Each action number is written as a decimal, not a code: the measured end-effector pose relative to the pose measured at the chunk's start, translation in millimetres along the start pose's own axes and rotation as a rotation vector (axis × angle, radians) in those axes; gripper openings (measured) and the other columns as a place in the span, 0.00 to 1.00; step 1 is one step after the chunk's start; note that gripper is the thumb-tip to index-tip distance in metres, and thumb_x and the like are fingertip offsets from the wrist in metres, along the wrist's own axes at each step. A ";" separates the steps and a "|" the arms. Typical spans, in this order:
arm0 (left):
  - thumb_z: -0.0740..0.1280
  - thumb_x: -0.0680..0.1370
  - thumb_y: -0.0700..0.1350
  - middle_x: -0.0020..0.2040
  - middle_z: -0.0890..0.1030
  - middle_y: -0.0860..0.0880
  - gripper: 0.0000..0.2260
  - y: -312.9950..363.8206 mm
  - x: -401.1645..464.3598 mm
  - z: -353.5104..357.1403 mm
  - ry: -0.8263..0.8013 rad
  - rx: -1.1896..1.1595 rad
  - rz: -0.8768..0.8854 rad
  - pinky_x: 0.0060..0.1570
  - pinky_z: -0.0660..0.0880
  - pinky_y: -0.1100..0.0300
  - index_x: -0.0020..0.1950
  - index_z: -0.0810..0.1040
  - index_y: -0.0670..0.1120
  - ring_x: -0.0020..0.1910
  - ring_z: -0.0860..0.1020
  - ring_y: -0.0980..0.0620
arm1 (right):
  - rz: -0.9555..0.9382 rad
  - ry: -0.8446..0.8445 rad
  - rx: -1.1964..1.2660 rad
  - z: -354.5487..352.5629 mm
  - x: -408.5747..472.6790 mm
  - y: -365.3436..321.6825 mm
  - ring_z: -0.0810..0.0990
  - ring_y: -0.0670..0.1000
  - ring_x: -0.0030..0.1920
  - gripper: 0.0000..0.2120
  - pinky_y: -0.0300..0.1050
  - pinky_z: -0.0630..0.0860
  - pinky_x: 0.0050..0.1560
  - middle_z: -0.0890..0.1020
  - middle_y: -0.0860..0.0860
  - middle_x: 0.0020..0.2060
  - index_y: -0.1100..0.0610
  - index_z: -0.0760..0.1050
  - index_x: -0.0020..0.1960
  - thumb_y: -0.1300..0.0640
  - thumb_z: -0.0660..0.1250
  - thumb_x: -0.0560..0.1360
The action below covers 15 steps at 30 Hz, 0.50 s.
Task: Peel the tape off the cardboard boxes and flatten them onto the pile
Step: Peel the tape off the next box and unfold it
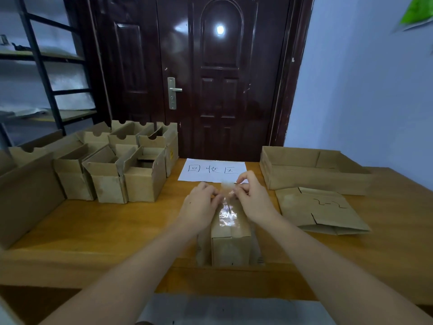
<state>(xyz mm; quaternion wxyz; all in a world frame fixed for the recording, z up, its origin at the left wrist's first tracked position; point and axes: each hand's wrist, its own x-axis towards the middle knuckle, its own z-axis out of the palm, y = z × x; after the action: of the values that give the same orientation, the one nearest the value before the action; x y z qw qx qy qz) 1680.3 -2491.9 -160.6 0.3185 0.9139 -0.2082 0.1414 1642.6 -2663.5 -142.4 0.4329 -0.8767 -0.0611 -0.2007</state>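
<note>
Both hands are pinching a clear, crinkled strip of tape point(226, 207), the left hand point(199, 205) and right hand point(254, 200) curling fingers round its lifted far end above the small brown cardboard box point(230, 240) sitting mid-worktop. Pulling low and steadily back along the seam should be keeping the tape whole.

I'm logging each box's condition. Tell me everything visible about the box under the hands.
The small box is plain brown cardboard, closed and upright at the wooden table's near edge. Clear, shiny tape runs along its top, its far end lifted. Both the left hand and right hand pinch that tape.
</note>
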 end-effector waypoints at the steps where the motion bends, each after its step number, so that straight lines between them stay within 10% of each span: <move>1: 0.63 0.84 0.53 0.53 0.75 0.56 0.08 -0.4 -1.4 0.9 0.002 0.003 0.013 0.59 0.74 0.50 0.55 0.80 0.52 0.55 0.74 0.54 | -0.013 -0.016 -0.017 -1.8 -0.9 1.0 0.82 0.50 0.43 0.05 0.46 0.76 0.44 0.84 0.46 0.38 0.49 0.68 0.52 0.56 0.64 0.83; 5: 0.61 0.85 0.51 0.51 0.73 0.55 0.06 3.8 -4.4 0.7 -0.018 -0.048 0.045 0.59 0.72 0.50 0.52 0.76 0.53 0.53 0.72 0.53 | -0.048 -0.130 -0.065 -5.1 -4.3 5.8 0.79 0.38 0.48 0.12 0.31 0.74 0.50 0.81 0.43 0.46 0.51 0.75 0.56 0.57 0.74 0.76; 15: 0.60 0.86 0.49 0.52 0.71 0.61 0.08 4.6 -12.8 -0.3 0.023 -0.156 0.101 0.63 0.67 0.53 0.50 0.76 0.57 0.54 0.69 0.63 | 0.008 -0.150 -0.107 -5.3 -4.9 9.4 0.76 0.45 0.59 0.14 0.37 0.73 0.62 0.73 0.44 0.61 0.52 0.82 0.63 0.53 0.73 0.77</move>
<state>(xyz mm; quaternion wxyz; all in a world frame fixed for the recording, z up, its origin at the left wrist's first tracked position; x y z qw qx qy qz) 1666.9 -2491.2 -163.0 0.3836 0.8730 -0.2608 0.1509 1639.2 -2673.1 -148.3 0.3803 -0.9114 -0.0791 -0.1358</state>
